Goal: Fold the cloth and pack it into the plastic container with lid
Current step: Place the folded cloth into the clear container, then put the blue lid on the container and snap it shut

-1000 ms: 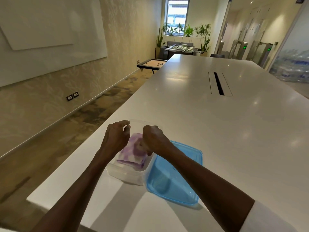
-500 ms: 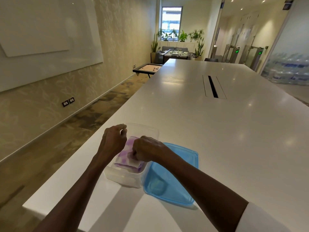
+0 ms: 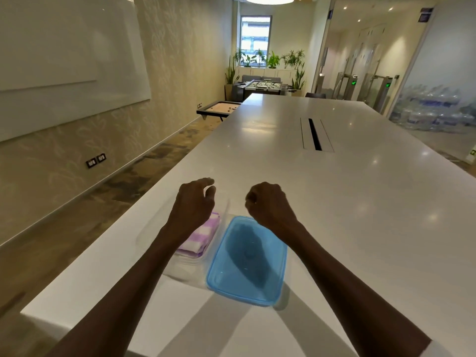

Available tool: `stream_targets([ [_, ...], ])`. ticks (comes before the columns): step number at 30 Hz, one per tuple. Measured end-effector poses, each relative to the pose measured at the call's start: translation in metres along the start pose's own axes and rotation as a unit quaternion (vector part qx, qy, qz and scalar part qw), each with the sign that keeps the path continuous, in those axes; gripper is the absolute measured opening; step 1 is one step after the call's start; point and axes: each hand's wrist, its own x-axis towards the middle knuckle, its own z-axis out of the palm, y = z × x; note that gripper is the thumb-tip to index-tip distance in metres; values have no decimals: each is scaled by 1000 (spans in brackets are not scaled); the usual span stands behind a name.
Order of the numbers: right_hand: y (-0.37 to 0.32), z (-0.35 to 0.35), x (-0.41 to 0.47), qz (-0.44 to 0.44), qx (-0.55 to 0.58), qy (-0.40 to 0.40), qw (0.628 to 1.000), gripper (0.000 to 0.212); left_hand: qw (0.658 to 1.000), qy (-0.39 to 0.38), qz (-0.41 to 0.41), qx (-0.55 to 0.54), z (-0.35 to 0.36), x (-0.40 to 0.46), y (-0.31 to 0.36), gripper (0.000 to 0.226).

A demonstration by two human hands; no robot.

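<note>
Cloth [image 3: 199,239], purple-and-white check, lay folded inside clear plastic container [image 3: 180,261], directly beneath left hand [image 3: 193,204] and partly hidden by that wrist and forearm. Left hand [image 3: 193,204] hung above, fingers [image 3: 210,191] loosely curled with thumb and forefinger apart, pinching nothing. Container stood on white table [image 3: 334,202], near its close left corner; walls blurred, far rim hard to trace beyond left hand. Just right of container, touching or nearly so, lay blue lid [image 3: 247,261], flat on table, not on container, shadowed across its middle. Right hand [image 3: 270,204] hovered over far end of lid, fingers [image 3: 251,199] curled inward into loose fist, holding nothing; whether fully pressed together, cannot tell. Right forearm crossed above right edge of lid. Beyond both hands, well apart, ran dark cable slot [image 3: 314,134] in tabletop. Off to far left of left hand, hung whiteboard [image 3: 64,60] on wall; past table's far end, stood low game board [image 3: 219,109] and potted plants [image 3: 273,60].
</note>
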Motion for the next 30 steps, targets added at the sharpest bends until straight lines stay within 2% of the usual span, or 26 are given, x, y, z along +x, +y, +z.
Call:
stream_targets([
  [4,39,-8,-13,90,-27,-25,995,12,999,-23,31,-22,19,-9,33,30],
  [9,69,-9,-34,150,-41,-73,985,14,996,-78,51,-2,50,-27,59,32],
  [16,87,-1,-52,205,0,-131,970,29,989,-136,30,43,80,-45,46,34],
  [20,92,9,-56,241,43,-163,956,29,984,-160,10,83,91,-50,34,30],
  [25,99,20,-62,253,57,-138,956,24,984,-164,7,70,94,-57,34,36],
  [30,105,17,-65,275,99,-107,950,30,983,-174,9,51,95,-63,37,36],
])
